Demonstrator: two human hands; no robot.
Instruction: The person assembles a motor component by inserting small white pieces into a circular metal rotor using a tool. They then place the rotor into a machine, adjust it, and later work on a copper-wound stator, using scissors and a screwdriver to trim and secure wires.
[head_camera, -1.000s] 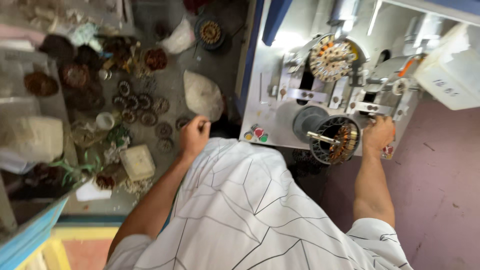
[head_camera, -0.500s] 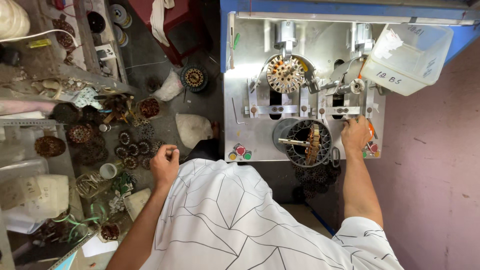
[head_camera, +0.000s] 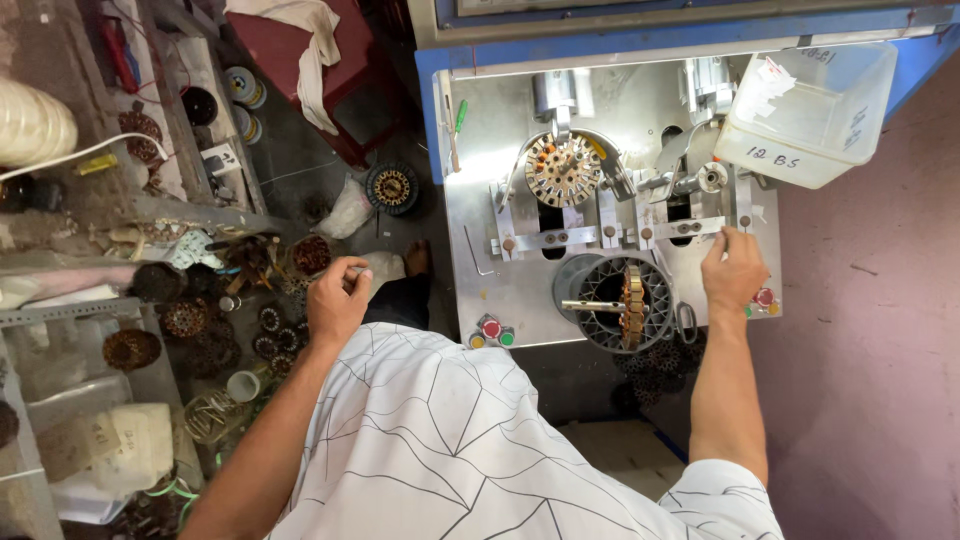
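left hand (head_camera: 337, 300): loosely curled, fingers bent in, thumb against forefinger; may pinch something small, cannot tell what. Hovers over the heap of wound stators (head_camera: 215, 325) on the floor, just beside them.
right hand (head_camera: 735, 272): fingers held together, tips pressed down on the steel machine plate (head_camera: 480, 200) near the bracket bar (head_camera: 690, 230); holds nothing.
stator on spindle (head_camera: 632, 305): copper-wound ring, standing on edge on a horizontal shaft in front of the grey slotted drum (head_camera: 605, 300), just left of the right hand, not touched.
upper stator (head_camera: 562, 170): flat round core with copper at the slots, seated in the clamp at the top of the plate, well apart from both hands.
buttons: red and green pair (head_camera: 493, 331) at the plate's lower left edge; red button (head_camera: 765, 297) just beside the right wrist.
plastic tub (head_camera: 810, 110): clear, perched on the machine's top right corner.
foot (head_camera: 418, 258): bare, on the floor between heap and machine.
shirt (head_camera: 450, 450): white with thin black lines.
white cloth (head_camera: 300, 40): draped over a red stool.
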